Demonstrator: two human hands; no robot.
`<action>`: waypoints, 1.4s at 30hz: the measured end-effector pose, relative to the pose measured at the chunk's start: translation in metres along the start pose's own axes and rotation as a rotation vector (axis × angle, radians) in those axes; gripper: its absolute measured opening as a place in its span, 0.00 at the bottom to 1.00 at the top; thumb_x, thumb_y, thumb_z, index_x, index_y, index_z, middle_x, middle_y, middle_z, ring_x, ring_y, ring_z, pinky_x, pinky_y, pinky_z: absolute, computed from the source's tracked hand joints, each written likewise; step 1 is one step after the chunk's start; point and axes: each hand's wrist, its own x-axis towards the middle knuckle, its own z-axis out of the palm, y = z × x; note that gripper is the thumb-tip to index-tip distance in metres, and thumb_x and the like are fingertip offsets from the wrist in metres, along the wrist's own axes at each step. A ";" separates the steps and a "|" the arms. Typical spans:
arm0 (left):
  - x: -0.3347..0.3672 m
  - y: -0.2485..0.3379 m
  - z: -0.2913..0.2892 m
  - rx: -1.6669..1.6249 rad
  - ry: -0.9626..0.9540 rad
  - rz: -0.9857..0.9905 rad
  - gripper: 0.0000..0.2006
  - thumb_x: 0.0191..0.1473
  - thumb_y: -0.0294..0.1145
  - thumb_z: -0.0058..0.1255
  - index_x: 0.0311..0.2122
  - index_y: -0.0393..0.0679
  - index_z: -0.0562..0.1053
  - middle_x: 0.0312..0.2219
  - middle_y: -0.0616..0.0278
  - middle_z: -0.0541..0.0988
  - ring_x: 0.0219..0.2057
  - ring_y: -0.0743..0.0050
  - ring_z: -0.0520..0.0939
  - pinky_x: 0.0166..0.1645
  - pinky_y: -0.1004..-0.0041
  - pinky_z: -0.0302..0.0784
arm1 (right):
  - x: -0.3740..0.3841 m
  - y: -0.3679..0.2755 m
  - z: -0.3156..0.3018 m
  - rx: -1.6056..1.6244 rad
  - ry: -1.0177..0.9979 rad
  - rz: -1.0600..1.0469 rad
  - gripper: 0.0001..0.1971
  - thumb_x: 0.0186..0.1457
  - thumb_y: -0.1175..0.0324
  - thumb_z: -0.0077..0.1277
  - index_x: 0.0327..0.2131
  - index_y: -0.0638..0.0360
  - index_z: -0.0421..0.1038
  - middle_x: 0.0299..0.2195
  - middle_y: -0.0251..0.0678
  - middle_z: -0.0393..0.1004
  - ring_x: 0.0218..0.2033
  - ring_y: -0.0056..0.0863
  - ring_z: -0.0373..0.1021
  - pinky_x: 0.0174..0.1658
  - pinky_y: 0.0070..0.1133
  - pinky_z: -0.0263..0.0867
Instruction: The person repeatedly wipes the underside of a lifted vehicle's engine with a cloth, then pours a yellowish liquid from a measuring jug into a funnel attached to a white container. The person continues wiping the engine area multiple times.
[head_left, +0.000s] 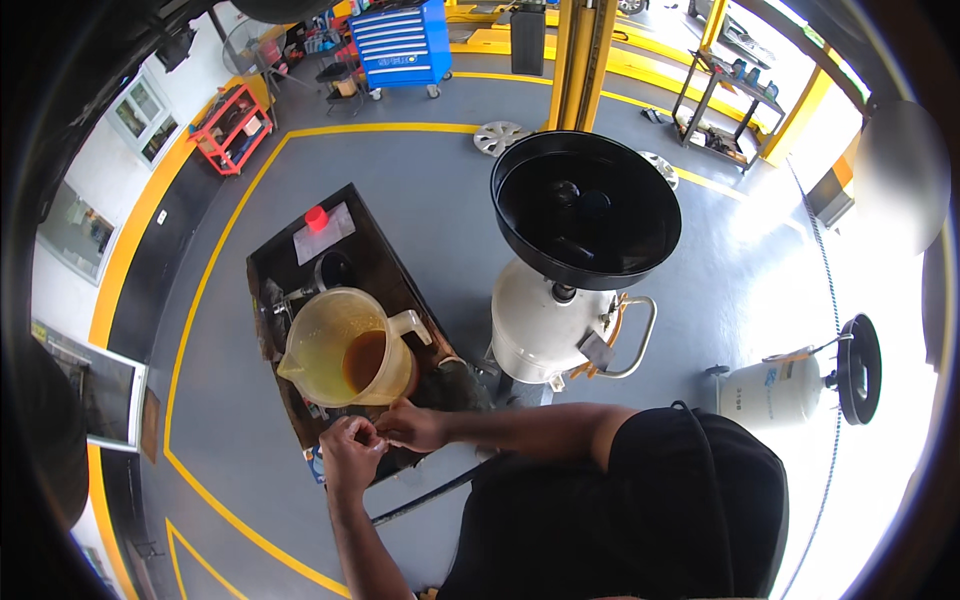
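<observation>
Close together at the near end of a dark cart (372, 250) are my left hand (352, 455) and my right hand (412, 427). The fingers of both are closed and meet at the tips; whatever they hold, if anything, is too small to make out. Just beyond them a translucent plastic measuring jug (318, 335) stands on the cart, its handle toward the right and its spout toward the left. Brown-amber liquid (366, 362) shows inside it. Behind the jug lie a dark round piece (334, 270) and some metal tools. A red cap (316, 218) rests on a pale sheet (338, 236) at the cart's far end.
Right of the cart stands a white oil drain tank (525, 325) under a wide black pan (515, 230). A second white tank (775, 393) is farther right. Beyond are a yellow lift post (580, 70), a blue tool chest (405, 45), a red trolley (232, 130) and a wheel cover (498, 137).
</observation>
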 end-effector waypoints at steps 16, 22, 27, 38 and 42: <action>-0.015 -0.022 0.005 0.467 -0.059 0.215 0.22 0.59 0.37 0.60 0.56 0.42 0.71 0.47 0.57 0.75 0.49 0.55 0.79 0.51 0.59 0.79 | 0.007 -0.009 -0.004 0.046 0.185 0.106 0.13 0.68 0.64 0.42 0.37 0.62 0.73 0.33 0.42 0.76 0.47 0.42 0.67 0.55 0.36 0.61; -0.008 -0.038 0.011 0.637 -0.103 0.317 0.12 0.54 0.32 0.59 0.42 0.40 0.73 0.37 0.59 0.77 0.42 0.58 0.80 0.46 0.59 0.78 | 0.014 0.007 -0.018 0.173 -0.029 -0.061 0.11 0.63 0.68 0.43 0.33 0.66 0.71 0.31 0.43 0.74 0.30 0.42 0.70 0.38 0.32 0.67; -0.002 -0.043 0.016 0.511 -0.119 0.273 0.10 0.49 0.29 0.60 0.35 0.41 0.72 0.28 0.58 0.77 0.35 0.55 0.82 0.40 0.58 0.79 | 0.019 0.005 -0.021 -0.073 -0.009 -0.341 0.09 0.60 0.68 0.47 0.38 0.64 0.73 0.33 0.43 0.76 0.36 0.44 0.72 0.44 0.34 0.65; 0.003 -0.045 0.021 0.058 -0.143 -0.018 0.07 0.50 0.28 0.56 0.28 0.35 0.74 0.27 0.46 0.80 0.30 0.44 0.84 0.37 0.55 0.79 | 0.010 0.003 -0.011 -0.067 0.112 -0.251 0.22 0.71 0.50 0.38 0.36 0.58 0.73 0.33 0.39 0.73 0.40 0.42 0.69 0.54 0.34 0.55; 0.003 -0.057 0.032 -0.099 -0.034 0.089 0.01 0.53 0.19 0.48 0.29 0.33 0.70 0.24 0.45 0.77 0.26 0.47 0.81 0.32 0.59 0.75 | 0.005 0.004 -0.006 0.013 0.180 -0.189 0.26 0.71 0.45 0.37 0.31 0.58 0.70 0.31 0.38 0.70 0.39 0.41 0.68 0.51 0.34 0.57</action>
